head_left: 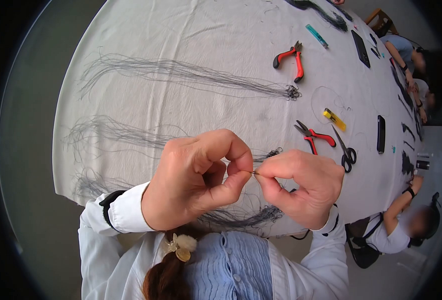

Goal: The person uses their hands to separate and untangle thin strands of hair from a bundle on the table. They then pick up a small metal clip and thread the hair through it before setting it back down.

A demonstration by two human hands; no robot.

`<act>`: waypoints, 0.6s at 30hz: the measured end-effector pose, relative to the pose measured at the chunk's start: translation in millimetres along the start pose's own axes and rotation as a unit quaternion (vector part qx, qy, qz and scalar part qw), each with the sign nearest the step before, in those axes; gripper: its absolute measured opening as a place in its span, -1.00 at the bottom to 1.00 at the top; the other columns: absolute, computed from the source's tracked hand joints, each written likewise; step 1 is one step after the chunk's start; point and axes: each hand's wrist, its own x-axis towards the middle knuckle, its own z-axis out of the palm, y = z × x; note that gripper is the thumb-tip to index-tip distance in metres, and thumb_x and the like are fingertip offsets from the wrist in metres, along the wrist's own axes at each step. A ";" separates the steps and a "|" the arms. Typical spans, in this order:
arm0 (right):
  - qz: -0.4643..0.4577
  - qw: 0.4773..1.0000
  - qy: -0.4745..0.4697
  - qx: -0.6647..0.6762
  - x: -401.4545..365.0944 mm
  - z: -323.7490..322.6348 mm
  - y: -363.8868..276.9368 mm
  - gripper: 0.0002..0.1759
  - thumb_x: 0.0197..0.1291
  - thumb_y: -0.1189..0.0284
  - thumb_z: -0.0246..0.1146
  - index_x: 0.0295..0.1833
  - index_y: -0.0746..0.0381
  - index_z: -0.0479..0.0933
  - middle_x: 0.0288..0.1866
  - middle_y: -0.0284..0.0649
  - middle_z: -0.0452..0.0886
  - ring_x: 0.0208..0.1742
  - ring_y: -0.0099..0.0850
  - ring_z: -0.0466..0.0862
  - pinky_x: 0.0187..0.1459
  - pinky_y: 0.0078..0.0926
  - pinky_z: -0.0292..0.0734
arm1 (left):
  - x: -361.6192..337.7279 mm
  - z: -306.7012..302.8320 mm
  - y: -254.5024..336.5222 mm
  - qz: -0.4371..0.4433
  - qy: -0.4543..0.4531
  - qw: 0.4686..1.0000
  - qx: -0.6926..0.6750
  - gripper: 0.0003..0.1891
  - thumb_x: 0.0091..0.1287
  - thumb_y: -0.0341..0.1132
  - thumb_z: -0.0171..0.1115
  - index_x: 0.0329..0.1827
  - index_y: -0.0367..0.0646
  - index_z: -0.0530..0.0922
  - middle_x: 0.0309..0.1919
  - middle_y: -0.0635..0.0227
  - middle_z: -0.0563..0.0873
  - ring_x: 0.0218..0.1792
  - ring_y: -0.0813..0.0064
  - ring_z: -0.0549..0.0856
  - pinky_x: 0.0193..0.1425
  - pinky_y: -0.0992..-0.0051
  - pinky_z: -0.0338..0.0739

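My left hand [183, 177] and my right hand [303, 182] meet over the table, each pinching with thumb and forefinger. Between their fingertips shows a short bit of thin dark strand [254, 173]; the rest of it is hidden by the fingers. Beyond my hands, a long bundle of thin dark strands [181, 72] lies spread out, knotted at its right end. A second bundle [116, 131] passes behind my left hand, its knotted end showing between my hands. Under my wrists lies another dark bundle [241, 218], near the table's front edge.
Red-handled cutters [297, 62], red-handled pliers [313, 136] and black scissors [348, 155] lie on the white tablecloth [221, 30]. Near them are a small yellow tool [334, 119], a teal one [317, 36] and two black phones [361, 48]. Other people [396, 225] sit around the right side.
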 end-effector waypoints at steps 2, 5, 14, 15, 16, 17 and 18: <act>-0.116 0.986 0.015 -0.123 1.8 1.3 5.2 -0.84 -0.21 0.68 0.31 -0.46 0.23 0.53 -0.40 -0.30 0.61 -0.40 -0.54 0.64 -0.46 -0.74 0.55 | 1.4 -3.3 1.7 -0.064 -0.017 0.995 -0.069 -0.93 0.21 -0.49 0.17 -0.40 -0.25 0.46 -0.47 0.48 0.53 -0.54 0.82 0.45 -0.52 0.74 0.32; -0.330 0.894 0.073 -0.294 7.1 4.4 12.2 -0.80 -0.29 0.68 0.33 -0.47 0.23 0.51 -0.37 -0.28 0.59 -0.37 -0.47 0.62 -0.46 -0.73 0.56 | 3.9 -6.7 -0.5 -0.119 -0.048 0.980 -0.150 -0.94 0.24 -0.46 0.16 -0.36 -0.27 0.48 -0.45 0.48 0.55 -0.53 0.85 0.44 -0.51 0.78 0.32; -0.415 0.836 0.125 -0.335 8.4 5.5 14.3 -0.82 -0.25 0.70 0.31 -0.46 0.29 0.48 -0.40 -0.22 0.55 -0.34 -0.40 0.64 -0.57 -0.69 0.54 | 6.1 -13.1 -1.6 -0.237 -0.130 0.873 -0.406 -0.84 0.20 -0.41 0.28 -0.23 -0.30 0.56 -0.44 0.45 0.58 -0.65 0.87 0.33 -0.64 0.79 0.13; -0.379 0.863 0.130 -0.307 7.2 5.8 13.0 -0.81 -0.26 0.71 0.30 -0.45 0.29 0.49 -0.43 -0.23 0.55 -0.39 -0.41 0.63 -0.60 -0.69 0.51 | 6.4 -10.9 1.8 -0.207 -0.102 0.907 -0.354 -0.83 0.20 -0.40 0.30 -0.22 -0.29 0.56 -0.43 0.43 0.59 -0.67 0.87 0.32 -0.65 0.78 0.12; -0.343 0.887 0.134 -0.278 6.5 5.9 12.0 -0.80 -0.27 0.72 0.30 -0.44 0.29 0.50 -0.45 -0.24 0.54 -0.43 -0.42 0.63 -0.63 -0.69 0.47 | 5.9 -9.7 4.4 -0.175 -0.074 0.935 -0.299 -0.82 0.20 -0.39 0.31 -0.22 -0.29 0.56 -0.43 0.42 0.60 -0.69 0.87 0.32 -0.67 0.77 0.12; -0.343 0.887 0.135 -0.278 6.2 5.4 11.7 -0.80 -0.27 0.72 0.30 -0.44 0.29 0.50 -0.45 -0.24 0.54 -0.43 -0.42 0.63 -0.63 -0.69 0.47 | 4.4 -9.5 6.1 -0.175 -0.074 0.935 -0.298 -0.82 0.20 -0.39 0.31 -0.22 -0.29 0.56 -0.43 0.42 0.60 -0.69 0.87 0.32 -0.67 0.77 0.12; -0.309 0.908 0.130 -0.251 5.8 4.6 11.6 -0.78 -0.29 0.72 0.29 -0.43 0.29 0.51 -0.49 -0.26 0.53 -0.48 -0.45 0.61 -0.63 -0.69 0.44 | 2.7 -9.2 7.5 -0.098 -0.053 0.977 -0.183 -0.82 0.16 -0.41 0.34 -0.23 -0.27 0.57 -0.42 0.41 0.61 -0.71 0.86 0.30 -0.69 0.76 0.11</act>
